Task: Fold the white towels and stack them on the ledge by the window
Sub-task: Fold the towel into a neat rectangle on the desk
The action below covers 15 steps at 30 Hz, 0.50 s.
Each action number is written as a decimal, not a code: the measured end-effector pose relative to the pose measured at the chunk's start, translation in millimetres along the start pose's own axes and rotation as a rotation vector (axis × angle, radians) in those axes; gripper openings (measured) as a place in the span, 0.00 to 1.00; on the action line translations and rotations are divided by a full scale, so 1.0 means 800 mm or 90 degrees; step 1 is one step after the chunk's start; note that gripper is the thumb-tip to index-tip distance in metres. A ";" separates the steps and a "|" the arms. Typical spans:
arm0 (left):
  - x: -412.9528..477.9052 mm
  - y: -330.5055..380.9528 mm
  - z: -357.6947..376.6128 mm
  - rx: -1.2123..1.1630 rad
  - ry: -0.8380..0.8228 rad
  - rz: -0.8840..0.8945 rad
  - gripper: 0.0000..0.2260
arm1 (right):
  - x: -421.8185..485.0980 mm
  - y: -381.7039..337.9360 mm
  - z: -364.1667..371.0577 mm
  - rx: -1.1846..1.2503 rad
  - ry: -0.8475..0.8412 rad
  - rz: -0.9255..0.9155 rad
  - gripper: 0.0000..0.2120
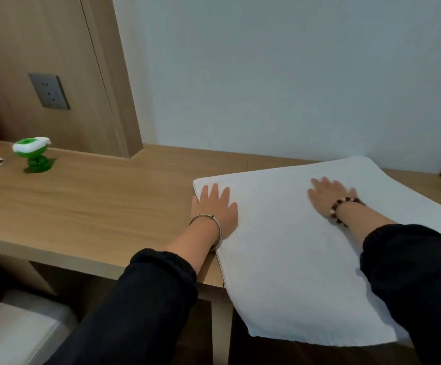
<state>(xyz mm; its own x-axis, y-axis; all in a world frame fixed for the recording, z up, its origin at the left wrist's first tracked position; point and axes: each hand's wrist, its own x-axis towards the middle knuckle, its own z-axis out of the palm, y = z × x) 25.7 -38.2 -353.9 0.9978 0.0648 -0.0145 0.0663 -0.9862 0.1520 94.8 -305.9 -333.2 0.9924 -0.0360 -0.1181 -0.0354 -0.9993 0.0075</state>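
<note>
Two flat hands press a smooth white cloth towel that lies on the light wooden ledge, its near edge overhanging: left hand at its left edge, right hand mid-towel, fingers spread.

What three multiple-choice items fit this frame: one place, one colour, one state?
1. How do the left hand and right hand meet the white towel? A pinching a corner; B flat, fingers straight; C lifted clear.
2. Where does the green and white gadget stand? A on the wooden ledge, left of the towel; B on the towel; C on the floor.
3. What colour is the right wrist's bracelet? A silver; B green; C dark brown beads.
Answers: B, both palms lie flat on the cloth; A, it stands on bare wood far left; C, dark beads ring that wrist.
</note>
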 end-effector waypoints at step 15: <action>-0.001 0.001 -0.009 0.001 0.004 0.005 0.23 | -0.131 -0.028 0.030 0.016 -0.021 -0.257 0.26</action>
<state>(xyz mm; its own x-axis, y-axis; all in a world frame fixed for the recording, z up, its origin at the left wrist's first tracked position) 24.7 -37.6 -347.1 0.9983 0.0575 -0.0068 0.0579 -0.9869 0.1505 -11.3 -279.8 -345.0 0.9228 0.3594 -0.1387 0.3529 -0.9331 -0.0697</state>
